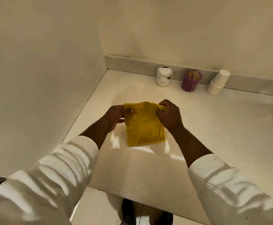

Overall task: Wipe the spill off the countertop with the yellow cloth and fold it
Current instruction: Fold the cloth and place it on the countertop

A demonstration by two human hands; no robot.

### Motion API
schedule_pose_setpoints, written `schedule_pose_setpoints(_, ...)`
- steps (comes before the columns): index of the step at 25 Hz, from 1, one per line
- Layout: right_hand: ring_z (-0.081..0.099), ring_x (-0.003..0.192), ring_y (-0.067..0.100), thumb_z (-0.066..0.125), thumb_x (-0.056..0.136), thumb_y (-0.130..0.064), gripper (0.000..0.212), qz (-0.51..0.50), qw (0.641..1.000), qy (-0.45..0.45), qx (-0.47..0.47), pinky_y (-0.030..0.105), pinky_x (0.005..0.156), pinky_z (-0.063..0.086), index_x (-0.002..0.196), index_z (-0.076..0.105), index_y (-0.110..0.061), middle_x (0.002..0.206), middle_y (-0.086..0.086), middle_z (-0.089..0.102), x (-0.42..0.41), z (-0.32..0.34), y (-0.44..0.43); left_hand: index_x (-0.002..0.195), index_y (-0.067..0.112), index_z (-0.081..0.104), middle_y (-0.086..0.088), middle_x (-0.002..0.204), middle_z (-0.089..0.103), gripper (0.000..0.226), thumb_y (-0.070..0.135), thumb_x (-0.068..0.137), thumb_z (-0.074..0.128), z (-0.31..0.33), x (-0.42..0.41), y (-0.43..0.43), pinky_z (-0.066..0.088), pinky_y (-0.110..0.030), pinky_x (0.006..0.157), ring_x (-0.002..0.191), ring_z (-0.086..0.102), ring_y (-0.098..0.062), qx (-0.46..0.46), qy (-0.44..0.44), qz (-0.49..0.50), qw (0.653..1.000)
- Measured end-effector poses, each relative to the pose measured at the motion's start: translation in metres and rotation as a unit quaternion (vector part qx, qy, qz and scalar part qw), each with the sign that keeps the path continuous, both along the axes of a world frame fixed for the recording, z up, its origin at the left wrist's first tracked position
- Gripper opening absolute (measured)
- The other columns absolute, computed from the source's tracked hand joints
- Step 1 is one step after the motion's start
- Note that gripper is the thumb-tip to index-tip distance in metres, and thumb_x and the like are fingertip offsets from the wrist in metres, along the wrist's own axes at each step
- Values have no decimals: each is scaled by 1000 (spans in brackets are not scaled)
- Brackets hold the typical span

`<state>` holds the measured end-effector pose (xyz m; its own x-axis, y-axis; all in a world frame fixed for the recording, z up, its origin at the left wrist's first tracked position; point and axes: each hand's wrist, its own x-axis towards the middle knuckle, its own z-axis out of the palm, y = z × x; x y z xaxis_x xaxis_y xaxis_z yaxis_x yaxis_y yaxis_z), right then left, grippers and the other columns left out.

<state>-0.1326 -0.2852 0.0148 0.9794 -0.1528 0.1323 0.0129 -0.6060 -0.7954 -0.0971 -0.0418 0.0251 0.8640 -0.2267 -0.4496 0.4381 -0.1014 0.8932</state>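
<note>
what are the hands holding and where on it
Both hold the yellow cloth: left hand at its top left corner, right hand at its top right corner.

The cloth (pixel 143 125) is mustard yellow, lying on a cream tabletop (pixel 142 169) with fine dark speckles. Behind it stand a white jar (pixel 164 78), a purple ribbed holder (pixel 190 83) and white cups (pixel 218 82). Both sleeves (pixel 51 176) are white.

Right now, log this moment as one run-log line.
phase: folding | yellow cloth: folded, hanging above countertop | left hand: pinching top-left corner | right hand: gripping top-right corner | spill: none visible
</note>
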Motion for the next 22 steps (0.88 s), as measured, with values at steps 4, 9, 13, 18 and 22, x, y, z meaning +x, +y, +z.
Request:
schedule_pose_setpoints(4,59,85,22,55,81,-34,21,24,999,-4,-38,35,74,48,90,65,-17,87,1,65,7,18,3,116,16,69,0,104,70,32,25,86,75,16,4,5,46,-33,75,90,63,-18,56,-48,20,997)
schedule_pose_setpoints(9,63,94,20,65,87,-26,15,14,998,-23,-60,34,78,50,100,72,-20,100,-1,71,29,38,4,99,20,74,4,73,61,19,28,83,80,29,23,16,39,-23,51,59,46,-12,105,-112,50,987)
schedule_pose_setpoints(13,63,97,19,65,87,-18,19,-8,998,-27,-55,33,82,51,102,74,-22,105,0,74,51,52,11,85,22,73,8,50,52,9,25,82,81,40,47,24,39,-24,43,43,43,-9,124,-140,60,981)
schedule_pose_setpoints(18,66,99,23,64,91,-10,21,-15,998,-28,-45,32,88,52,108,75,-14,109,5,74,86,53,22,97,17,72,-8,87,72,11,12,88,74,47,80,26,58,-22,59,68,70,-20,80,-131,58,986)
schedule_pose_setpoints(22,64,100,23,64,86,-2,24,-27,999,-37,-10,19,82,43,108,73,-7,108,10,72,117,47,31,112,13,73,-12,104,72,25,6,91,61,45,110,26,51,-34,88,99,66,-25,57,-124,62,989)
